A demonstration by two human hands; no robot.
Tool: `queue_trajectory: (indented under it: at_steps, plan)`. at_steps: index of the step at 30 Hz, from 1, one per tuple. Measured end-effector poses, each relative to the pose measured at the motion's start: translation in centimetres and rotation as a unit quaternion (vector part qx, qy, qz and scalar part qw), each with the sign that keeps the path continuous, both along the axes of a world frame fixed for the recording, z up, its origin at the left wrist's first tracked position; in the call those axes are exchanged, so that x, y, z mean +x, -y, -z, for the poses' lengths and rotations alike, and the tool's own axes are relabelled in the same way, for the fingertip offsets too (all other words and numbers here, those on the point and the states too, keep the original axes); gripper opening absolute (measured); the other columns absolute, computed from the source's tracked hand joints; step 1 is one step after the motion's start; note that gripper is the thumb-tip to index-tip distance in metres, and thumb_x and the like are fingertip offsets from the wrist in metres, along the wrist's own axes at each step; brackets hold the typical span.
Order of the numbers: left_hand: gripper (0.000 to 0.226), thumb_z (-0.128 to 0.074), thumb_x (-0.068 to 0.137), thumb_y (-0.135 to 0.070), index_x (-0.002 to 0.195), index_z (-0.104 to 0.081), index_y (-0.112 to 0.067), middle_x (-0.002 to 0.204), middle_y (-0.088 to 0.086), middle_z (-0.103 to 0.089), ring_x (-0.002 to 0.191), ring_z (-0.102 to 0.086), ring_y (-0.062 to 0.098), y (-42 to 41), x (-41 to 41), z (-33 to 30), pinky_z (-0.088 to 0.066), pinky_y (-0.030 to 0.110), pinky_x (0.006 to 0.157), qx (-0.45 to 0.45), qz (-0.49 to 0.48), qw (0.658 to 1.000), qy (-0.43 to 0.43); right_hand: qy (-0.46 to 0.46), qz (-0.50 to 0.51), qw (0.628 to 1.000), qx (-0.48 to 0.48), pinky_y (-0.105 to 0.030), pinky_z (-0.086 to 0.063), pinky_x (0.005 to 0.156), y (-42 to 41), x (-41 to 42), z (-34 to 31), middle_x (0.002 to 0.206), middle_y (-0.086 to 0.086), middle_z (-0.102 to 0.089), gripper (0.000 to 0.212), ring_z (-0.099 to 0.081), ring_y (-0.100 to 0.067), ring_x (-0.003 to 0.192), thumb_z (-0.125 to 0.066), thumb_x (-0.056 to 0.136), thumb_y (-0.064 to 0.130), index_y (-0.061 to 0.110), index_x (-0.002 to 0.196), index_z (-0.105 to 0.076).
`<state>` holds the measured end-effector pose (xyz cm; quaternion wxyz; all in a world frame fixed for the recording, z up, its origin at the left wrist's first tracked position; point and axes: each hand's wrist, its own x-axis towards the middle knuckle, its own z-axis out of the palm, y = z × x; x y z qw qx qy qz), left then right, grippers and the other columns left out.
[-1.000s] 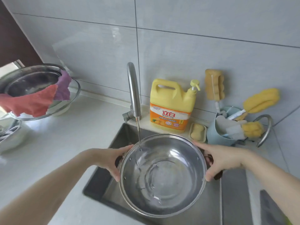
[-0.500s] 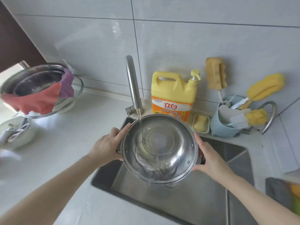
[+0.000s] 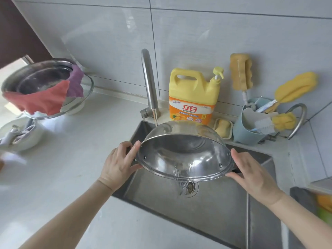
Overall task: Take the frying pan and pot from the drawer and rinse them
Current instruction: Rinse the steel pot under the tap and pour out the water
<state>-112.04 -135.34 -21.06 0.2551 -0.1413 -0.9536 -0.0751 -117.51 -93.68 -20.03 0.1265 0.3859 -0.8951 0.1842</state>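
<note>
A stainless steel pot [image 3: 185,155] hangs over the sink [image 3: 215,209], tipped steeply toward me, and water pours from its near rim down to the drain [image 3: 188,187]. My left hand [image 3: 118,164] grips the pot's left handle and my right hand [image 3: 251,173] grips the right handle; both dark handles are mostly hidden by my fingers. A thin stream runs from the faucet [image 3: 149,83] onto the pot's far wall. No frying pan is in view.
A yellow detergent jug [image 3: 194,94], a soap dish [image 3: 222,126] and a blue holder [image 3: 251,126] with yellow sponge brushes stand behind the sink. On the left counter sit stacked metal and glass bowls [image 3: 48,87] draped with red and purple cloths.
The pot has gone from level under the tap to steeply tipped toward me, and the water inside now spills over the near rim. Both hands kept their hold on the handles.
</note>
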Motion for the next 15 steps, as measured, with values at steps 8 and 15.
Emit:
queue_trajectory:
  at_steps: [8, 15]
  plan:
    - [0.121, -0.097, 0.049, -0.035, 0.143, -0.023, -0.018, 0.104, 0.011, -0.043, 0.056, -0.057, 0.031, 0.9, 1.7, 1.0, -0.051, 0.035, 0.046, 0.02, -0.064, 0.996, 0.065, 0.028, -0.041, 0.999, 0.013, -0.034, -0.046, 0.074, 2.0, -1.5, 0.7, 0.084, -0.006, -0.053, 0.132, -0.05, -0.021, 0.069, -0.091, 0.063, 0.013, 0.022, 0.157, 0.0]
    - [0.074, -0.031, 0.092, -0.071, 0.145, -0.023, -0.02, 0.102, 0.01, -0.044, 0.053, -0.057, 0.03, 3.6, 2.1, 2.0, -0.051, 0.036, 0.044, 0.037, -0.099, 0.99, 0.093, 0.025, -0.068, 0.997, 0.022, -0.032, -0.051, 0.073, 5.6, -4.0, 1.8, 0.088, -0.003, -0.053, 0.135, -0.055, -0.02, 0.073, -0.093, 0.061, 0.019, 0.023, 0.158, 0.001]
